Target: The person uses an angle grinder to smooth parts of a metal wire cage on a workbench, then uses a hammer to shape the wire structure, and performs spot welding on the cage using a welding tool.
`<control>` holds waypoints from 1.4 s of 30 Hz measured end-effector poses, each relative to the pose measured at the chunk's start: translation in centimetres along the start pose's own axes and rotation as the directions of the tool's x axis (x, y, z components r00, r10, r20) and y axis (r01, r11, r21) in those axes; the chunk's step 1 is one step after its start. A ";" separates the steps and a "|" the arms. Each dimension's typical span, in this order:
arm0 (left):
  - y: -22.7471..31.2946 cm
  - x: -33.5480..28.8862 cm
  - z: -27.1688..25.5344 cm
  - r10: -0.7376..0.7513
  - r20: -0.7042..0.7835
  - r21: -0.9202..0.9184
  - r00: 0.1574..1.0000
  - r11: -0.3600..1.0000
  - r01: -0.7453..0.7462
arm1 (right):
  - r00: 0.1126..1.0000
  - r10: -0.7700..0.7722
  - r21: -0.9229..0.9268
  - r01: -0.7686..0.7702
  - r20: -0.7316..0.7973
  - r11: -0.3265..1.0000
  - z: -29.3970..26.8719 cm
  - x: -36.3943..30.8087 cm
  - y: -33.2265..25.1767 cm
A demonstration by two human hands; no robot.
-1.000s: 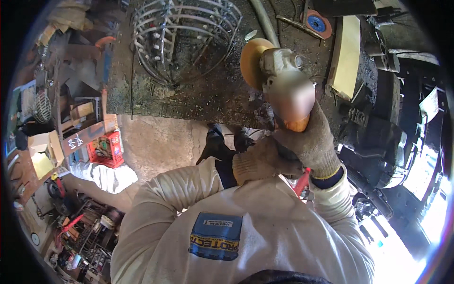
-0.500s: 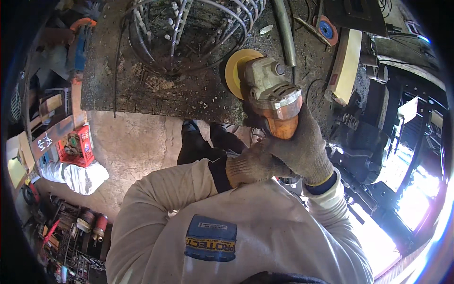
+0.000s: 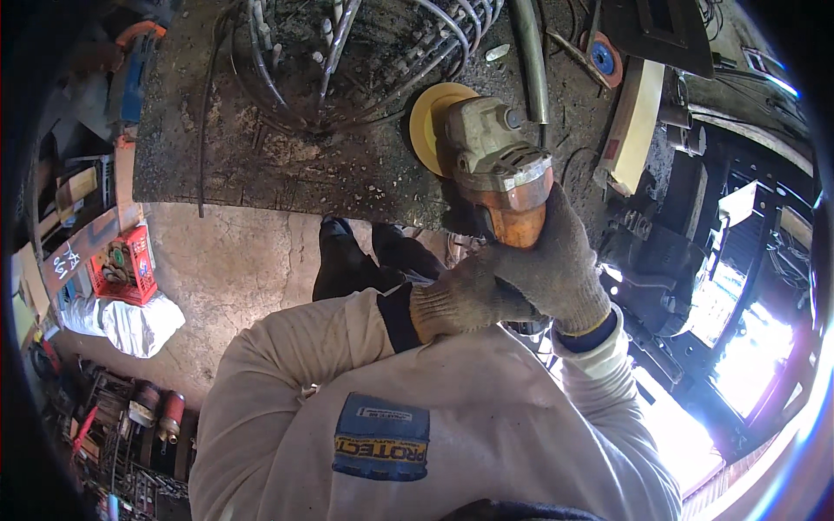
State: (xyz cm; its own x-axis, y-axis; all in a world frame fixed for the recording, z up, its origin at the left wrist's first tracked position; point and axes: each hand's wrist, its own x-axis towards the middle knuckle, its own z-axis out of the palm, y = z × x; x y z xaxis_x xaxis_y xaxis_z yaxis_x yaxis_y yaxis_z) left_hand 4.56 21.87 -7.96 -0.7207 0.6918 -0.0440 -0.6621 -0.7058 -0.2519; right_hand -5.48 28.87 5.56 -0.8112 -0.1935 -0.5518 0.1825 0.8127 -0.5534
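An angle grinder (image 3: 514,187) with a grey metal head and orange body is at the near edge of the dark worktop. Its yellow disc (image 3: 426,130) lies to the left of the head, low over the worktop. My right hand (image 3: 560,269), in a grey knit glove, is wrapped around the orange body. My left hand (image 3: 469,300), gloved too, is closed at the rear of the grinder, against the right hand. The gloves hide the grinder's rear end and most of the left fingertips.
A wire frame of bent rods (image 3: 326,65) stands on the gritty worktop (image 3: 287,169). To the right are a metal tube (image 3: 528,61), a red-blue disc (image 3: 602,56) and a pale yellow bar (image 3: 637,126). A red crate (image 3: 123,267) and white sack (image 3: 143,326) sit on the left floor.
The whole view has shifted slightly, with the worktop and crate a little further left. Both hands keep their hold, and the grinder stays in nearly the same place.
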 end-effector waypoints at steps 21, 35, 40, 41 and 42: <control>-1.5 1.2 -1.3 -0.086 0.137 -0.532 0.987 0.834 0.146 | 0.999 0.025 -0.034 -0.024 0.046 0.999 -0.8 0.4 -1.1; -2.8 2.8 -2.6 -0.024 0.162 -0.425 0.987 0.901 0.092 | 0.997 0.054 -0.113 -0.049 0.049 0.992 -0.7 0.7 -1.9; -1.6 2.0 -1.2 0.018 0.252 -0.527 0.968 0.841 0.121 | 0.996 0.058 -0.119 -0.050 0.068 0.992 -0.8 0.8 -2.2; -1.6 1.8 -1.3 0.031 0.250 -0.508 0.968 0.855 0.104 | 0.997 0.057 -0.125 -0.050 0.052 0.991 -0.7 0.8 -1.9; -1.6 1.6 -1.5 0.043 0.248 -0.488 0.968 0.868 0.086 | 0.998 0.055 -0.130 -0.050 0.036 0.990 -0.6 0.8 -1.7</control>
State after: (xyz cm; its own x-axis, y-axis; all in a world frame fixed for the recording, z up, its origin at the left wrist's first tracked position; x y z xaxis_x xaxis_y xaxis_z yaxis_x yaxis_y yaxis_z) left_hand 4.80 24.36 -9.03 -0.7770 0.6013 0.1863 -0.5370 -0.4787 -0.6946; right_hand -6.80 27.65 6.47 -0.7795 -0.1678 -0.6034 0.1495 0.8858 -0.4394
